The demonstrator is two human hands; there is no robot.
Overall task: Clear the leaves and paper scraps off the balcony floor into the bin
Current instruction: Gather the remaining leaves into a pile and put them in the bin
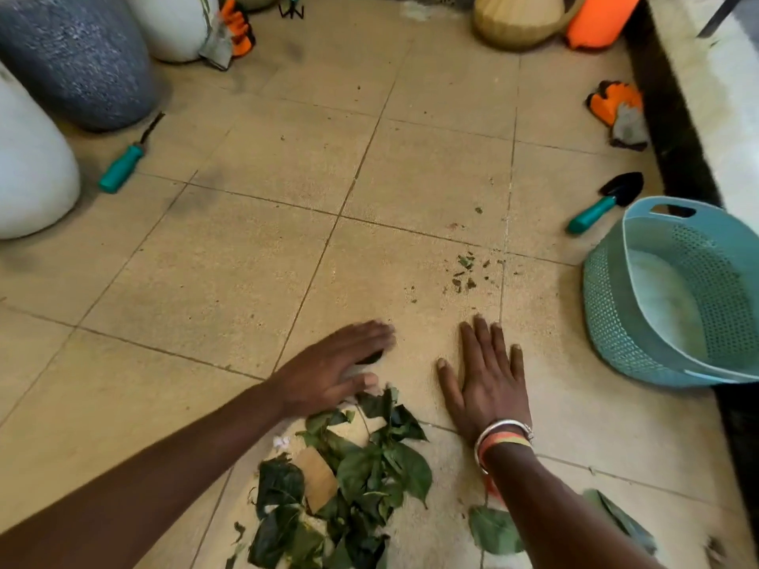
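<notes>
A heap of green leaves (361,478) with a brown paper scrap (316,480) lies on the beige tiled floor near me. My left hand (336,365) hovers with straight fingers just beyond the heap, blurred, fingertips over a dark leaf. My right hand (484,379) lies flat on the tile to the right of the heap, fingers spread. Loose leaves (495,531) lie under and beside my right forearm. Small leaf crumbs (466,273) are scattered further ahead. The teal perforated bin (640,334) stands tilted at the right, a white lining showing inside.
A teal-handled black trowel (603,203) and orange-grey gloves (618,110) lie by the dark ledge at right. Another teal-handled tool (125,166) lies left, near grey (78,55) and white pots (28,166). A woven jug (517,18) stands at the back.
</notes>
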